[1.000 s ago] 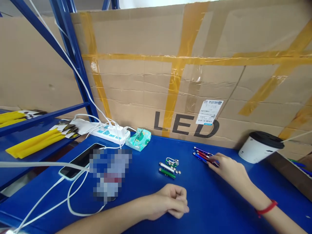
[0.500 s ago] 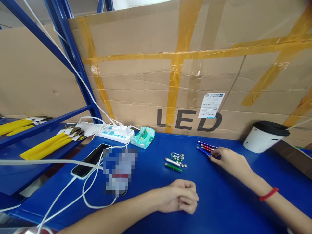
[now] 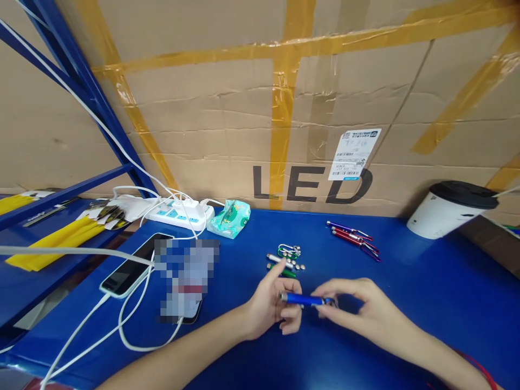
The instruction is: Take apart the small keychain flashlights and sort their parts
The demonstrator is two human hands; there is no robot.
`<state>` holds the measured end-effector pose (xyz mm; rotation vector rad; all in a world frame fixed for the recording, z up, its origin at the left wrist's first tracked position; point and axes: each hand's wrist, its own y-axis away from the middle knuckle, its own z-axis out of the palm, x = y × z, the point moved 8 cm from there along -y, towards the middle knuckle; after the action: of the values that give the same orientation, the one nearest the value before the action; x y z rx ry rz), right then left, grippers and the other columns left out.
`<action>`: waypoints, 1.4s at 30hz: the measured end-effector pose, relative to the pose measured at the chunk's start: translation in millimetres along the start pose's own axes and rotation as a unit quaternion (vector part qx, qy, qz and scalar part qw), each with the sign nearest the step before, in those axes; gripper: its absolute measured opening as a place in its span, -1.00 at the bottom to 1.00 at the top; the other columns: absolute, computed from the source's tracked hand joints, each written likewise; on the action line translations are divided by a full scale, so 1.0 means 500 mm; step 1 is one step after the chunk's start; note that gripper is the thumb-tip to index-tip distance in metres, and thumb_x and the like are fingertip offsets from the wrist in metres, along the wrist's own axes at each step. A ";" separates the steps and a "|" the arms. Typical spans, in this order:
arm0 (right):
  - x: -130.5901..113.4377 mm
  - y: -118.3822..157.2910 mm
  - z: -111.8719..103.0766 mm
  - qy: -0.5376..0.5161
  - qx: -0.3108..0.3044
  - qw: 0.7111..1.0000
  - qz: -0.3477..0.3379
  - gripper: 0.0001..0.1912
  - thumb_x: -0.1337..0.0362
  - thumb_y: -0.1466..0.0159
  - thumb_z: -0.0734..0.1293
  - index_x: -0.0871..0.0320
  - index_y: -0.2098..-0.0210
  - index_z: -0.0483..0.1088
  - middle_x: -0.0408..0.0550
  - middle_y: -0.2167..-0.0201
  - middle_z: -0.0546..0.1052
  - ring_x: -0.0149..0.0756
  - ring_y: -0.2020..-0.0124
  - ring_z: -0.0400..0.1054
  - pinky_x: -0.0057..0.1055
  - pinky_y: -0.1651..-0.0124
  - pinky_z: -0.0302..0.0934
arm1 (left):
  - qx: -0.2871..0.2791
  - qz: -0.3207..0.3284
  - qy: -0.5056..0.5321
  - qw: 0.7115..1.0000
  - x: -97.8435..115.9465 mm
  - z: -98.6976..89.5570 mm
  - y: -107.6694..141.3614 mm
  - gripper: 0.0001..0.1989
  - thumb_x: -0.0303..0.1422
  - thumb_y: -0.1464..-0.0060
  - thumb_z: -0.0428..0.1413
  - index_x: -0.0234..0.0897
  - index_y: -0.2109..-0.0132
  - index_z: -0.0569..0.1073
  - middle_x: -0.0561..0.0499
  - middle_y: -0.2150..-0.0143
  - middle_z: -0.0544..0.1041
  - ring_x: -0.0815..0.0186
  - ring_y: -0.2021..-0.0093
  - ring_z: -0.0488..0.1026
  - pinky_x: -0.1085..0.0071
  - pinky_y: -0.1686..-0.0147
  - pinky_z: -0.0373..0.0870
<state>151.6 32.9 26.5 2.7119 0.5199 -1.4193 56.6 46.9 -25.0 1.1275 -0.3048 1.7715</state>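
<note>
In the head view, the right hand (image 3: pixel 361 306) pinches a blue metal tube (image 3: pixel 301 299) at its clip end, thumb and fingers narrowed on it above the blue surface (image 3: pixel 325 360). The tube lies nearly level, its silver-coloured tip pointing towards the left hand (image 3: pixel 268 306). That hand is palm up, thumb lifted well apart from loosely curled fingers, and the tube's tip overlaps them; whether they touch it, I cannot tell from this angle. A red bracelet (image 3: pixel 481 368) circles the right wrist at the lower edge. Just beyond the left hand lie a silver tube (image 3: pixel 278 260) and a green tube (image 3: pixel 289 273), side by side, with small round silver pieces (image 3: pixel 299 267) and a clip (image 3: pixel 288 251) close by; the pieces look like button cells, though they are small here. Farther right, a purple tube (image 3: pixel 343 226) and red tubes (image 3: pixel 350 236) with clips lie together. A white cup (image 3: pixel 439 216) with a black lid stands near the back right, before a large cardboard sheet (image 3: pixel 219 135) printed "LED". On the left are a teal packet (image 3: pixel 229 219), a white power strip (image 3: pixel 181 219) and a phone (image 3: pixel 136 265) with a cable, beside a pixelated device (image 3: pixel 195 279).
</note>
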 end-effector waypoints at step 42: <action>0.101 0.006 0.043 -0.305 -0.019 0.934 0.184 -0.59 -0.02 -0.14 0.33 0.23 0.28 0.45 -0.05 0.51 0.50 -0.47 0.65 0.31 -0.57 0.67 0.17 | 0.222 0.066 -0.226 0.946 0.010 -0.032 0.035 -0.79 -0.20 -0.16 -0.02 -0.25 0.24 0.35 0.15 0.50 0.21 0.48 0.55 0.06 0.51 0.56 0.00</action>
<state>162.3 39.9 -27.0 2.0091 -0.0043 -1.9522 32.6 51.6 -24.9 1.8833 -0.2626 1.7272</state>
